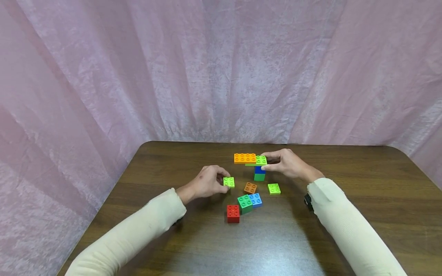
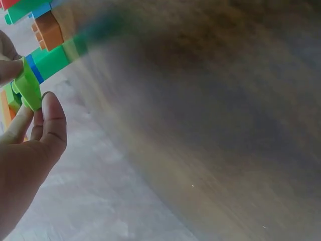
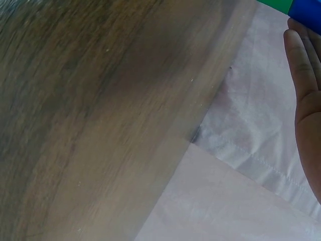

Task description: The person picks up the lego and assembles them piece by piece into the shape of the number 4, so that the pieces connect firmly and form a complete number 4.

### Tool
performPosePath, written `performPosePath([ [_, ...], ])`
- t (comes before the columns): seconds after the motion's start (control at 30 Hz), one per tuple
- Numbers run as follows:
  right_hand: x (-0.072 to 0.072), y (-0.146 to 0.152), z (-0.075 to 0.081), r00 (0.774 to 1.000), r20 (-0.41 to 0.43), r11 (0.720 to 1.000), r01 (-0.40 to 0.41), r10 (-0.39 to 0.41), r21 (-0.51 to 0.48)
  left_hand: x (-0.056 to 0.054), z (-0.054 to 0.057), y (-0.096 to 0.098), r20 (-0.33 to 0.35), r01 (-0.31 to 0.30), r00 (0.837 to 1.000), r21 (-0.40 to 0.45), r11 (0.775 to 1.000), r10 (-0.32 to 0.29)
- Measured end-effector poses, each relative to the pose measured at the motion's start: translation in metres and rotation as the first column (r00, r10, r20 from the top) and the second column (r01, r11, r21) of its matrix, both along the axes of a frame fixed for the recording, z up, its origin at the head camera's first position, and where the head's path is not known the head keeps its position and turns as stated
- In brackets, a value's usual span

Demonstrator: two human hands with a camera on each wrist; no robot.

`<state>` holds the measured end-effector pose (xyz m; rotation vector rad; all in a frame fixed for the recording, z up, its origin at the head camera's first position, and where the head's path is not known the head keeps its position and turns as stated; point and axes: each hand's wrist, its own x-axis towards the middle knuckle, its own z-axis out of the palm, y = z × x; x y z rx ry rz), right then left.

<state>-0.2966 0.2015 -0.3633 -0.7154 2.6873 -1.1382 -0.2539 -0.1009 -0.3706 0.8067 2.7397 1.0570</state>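
Nearest the person, on the dark wooden table (image 1: 345, 161), a red block (image 1: 233, 213) lies alone, and just beyond it a dark green block (image 1: 244, 203) and a blue block (image 1: 256, 199) sit touching each other. A little farther are a small orange block (image 1: 250, 188) and, to its right and apart from it, a light green square block (image 1: 274, 188). The left hand (image 1: 208, 181) is at the same depth on the left: its fingers are curled and pinch a small light green block (image 1: 229, 182) between thumb and fingertips, just above the table and beside the loose pieces. The left wrist view shows that block (image 2: 26, 89) edge on, held by the thumb and fingertips (image 2: 52, 118). Farther back stands a small tower (image 1: 259, 173), green at the base with blue on top, carrying a light green plate (image 1: 258, 160) and a long orange plate (image 1: 244, 158) that juts out to the left. The right hand (image 1: 288, 164) grips the right end of the light green plate, thumb below and fingers over it; the right wrist view shows only a fingertip edge and a corner of the tower (image 3: 301, 7). A pink curtain (image 1: 221, 69) hangs behind the table.
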Motion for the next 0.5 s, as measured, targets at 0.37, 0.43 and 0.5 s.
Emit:
performPosePath([
  [0.37, -0.0015, 0.0008, -0.0027, 1.0, -0.004, 1.0, -0.001, 0.001, 0.008, -0.0084, 0.0058, 0.0026, 0.023, -0.065, 0.998, 0.086, 0.994, 0.063],
  [0.43, -0.0016, 0.0011, -0.0027, 1.0, 0.002, 1.0, 0.003, -0.003, 0.01, -0.009, 0.0073, 0.0027, 0.029, -0.077, 0.997, 0.094, 0.993, 0.074],
  [0.5, -0.0016, 0.0015, -0.0029, 1.0, 0.005, 1.0, 0.006, -0.006, 0.013, -0.0099, 0.0085, 0.0033, 0.039, -0.09, 0.995, 0.102, 0.991, 0.087],
])
